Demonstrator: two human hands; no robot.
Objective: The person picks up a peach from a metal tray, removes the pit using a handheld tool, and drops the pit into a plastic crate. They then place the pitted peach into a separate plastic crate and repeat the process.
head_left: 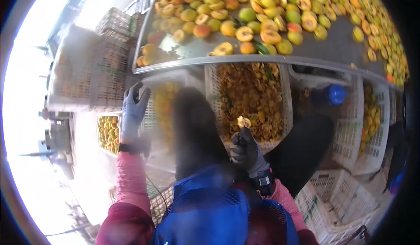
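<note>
My right hand (246, 152), in a dark grey glove, pinches a small pale yellow apricot piece (243, 122) between thumb and fingers. It is over the near end of a white crate (287, 100) filled with brownish apricot scraps (249, 94). My left hand (136, 103), in a grey and black glove, is off to the left by the table corner. Its fingers are curved and apart, and I see nothing in them. Many whole and halved apricots (262, 15) lie heaped on the metal table (192, 48) in front of me.
Stacked white crates (83, 70) stand at the left, near a small crate of apricot halves (108, 132). A blurred crate (151, 118) is beside my left knee. More crates (350, 144) stand at the right, below the table's raised metal rim (306, 62). A blue round object (336, 94) is under it.
</note>
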